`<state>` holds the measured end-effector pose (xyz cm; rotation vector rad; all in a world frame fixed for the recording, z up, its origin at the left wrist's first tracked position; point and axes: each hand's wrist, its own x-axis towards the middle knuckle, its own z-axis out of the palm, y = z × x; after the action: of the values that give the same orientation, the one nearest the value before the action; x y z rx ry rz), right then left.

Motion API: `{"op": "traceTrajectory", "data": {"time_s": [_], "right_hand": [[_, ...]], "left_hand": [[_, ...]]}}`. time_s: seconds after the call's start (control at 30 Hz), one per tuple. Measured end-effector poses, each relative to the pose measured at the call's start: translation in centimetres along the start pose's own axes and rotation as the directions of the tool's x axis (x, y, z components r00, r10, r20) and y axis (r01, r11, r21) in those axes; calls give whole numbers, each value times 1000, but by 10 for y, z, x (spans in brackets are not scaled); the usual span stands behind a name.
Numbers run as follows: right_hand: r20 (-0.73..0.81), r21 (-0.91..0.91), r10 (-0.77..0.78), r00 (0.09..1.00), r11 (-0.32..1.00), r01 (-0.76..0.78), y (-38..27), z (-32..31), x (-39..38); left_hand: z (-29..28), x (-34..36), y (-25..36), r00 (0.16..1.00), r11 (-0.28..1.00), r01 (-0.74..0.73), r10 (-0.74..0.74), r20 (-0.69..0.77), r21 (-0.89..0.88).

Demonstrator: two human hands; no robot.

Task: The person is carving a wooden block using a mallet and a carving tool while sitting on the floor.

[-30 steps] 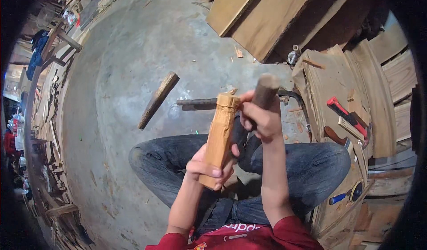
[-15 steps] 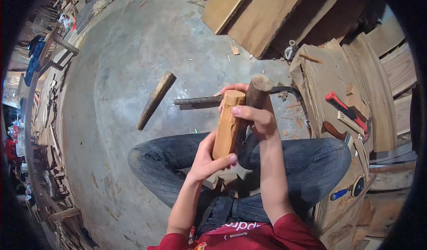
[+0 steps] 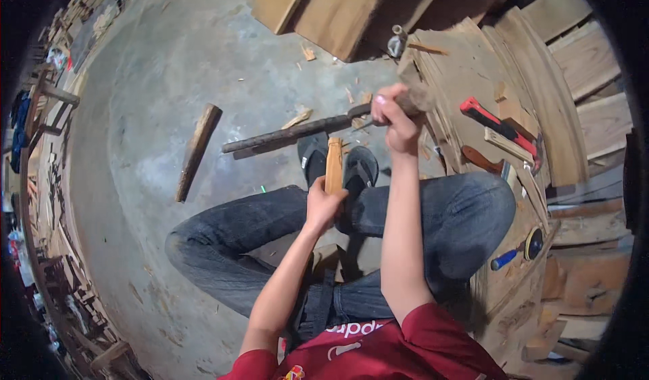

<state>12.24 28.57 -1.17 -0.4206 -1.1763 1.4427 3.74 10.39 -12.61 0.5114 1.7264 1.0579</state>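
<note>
My left hand (image 3: 323,206) is closed round the lower part of a pale carved piece of wood (image 3: 334,160), which stands up between my knees. Farther forward and to the right, my raised right hand (image 3: 397,123) grips a thick, round, bark-brown piece of wood (image 3: 417,98). Motion blurs its end, and whatever lies below the fist is hidden. Behind that hand a dark pole (image 3: 291,133) stretches across the floor, its right end covered. Left of it lies a short brown stick (image 3: 199,152).
My sandalled feet (image 3: 361,166) and bent knees frame the work. On planks at right lie a red-and-black hammer (image 3: 500,124), a brown-handled brush (image 3: 483,158) and a blue-handled tool (image 3: 506,258). Large boards (image 3: 331,12) lean at the back; wood chips (image 3: 297,118) litter the concrete floor.
My right hand has moved away from the carved wood, forward and right, carrying the round wood. My left hand keeps hold of the carved piece, now more upright. The whole view has shifted.
</note>
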Motion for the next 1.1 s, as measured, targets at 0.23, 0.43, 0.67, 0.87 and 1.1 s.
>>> {"op": "traceTrajectory", "data": {"time_s": [0.23, 0.43, 0.67, 0.87, 1.1], "right_hand": [[-62, 7, 124, 990, 992, -124, 69, -31, -21], [18, -98, 265, 964, 960, -262, 103, -46, -39], [-113, -30, 339, 934, 938, -344, 114, -40, -50], [-109, 25, 342, 933, 940, -342, 121, -41, -52], [-103, 58, 311, 945, 950, -306, 123, -40, -59]], "left_hand": [[36, 62, -68, 997, 998, 55, -57, 48, 40], [38, 58, -63, 995, 992, 94, -95, 2, 83], [45, 40, -43, 996, 902, -25, 59, -66, 432], [42, 34, -26, 988, 836, 3, 82, -130, 548], [37, 38, -23, 997, 802, 44, 1, -75, 596]]}}
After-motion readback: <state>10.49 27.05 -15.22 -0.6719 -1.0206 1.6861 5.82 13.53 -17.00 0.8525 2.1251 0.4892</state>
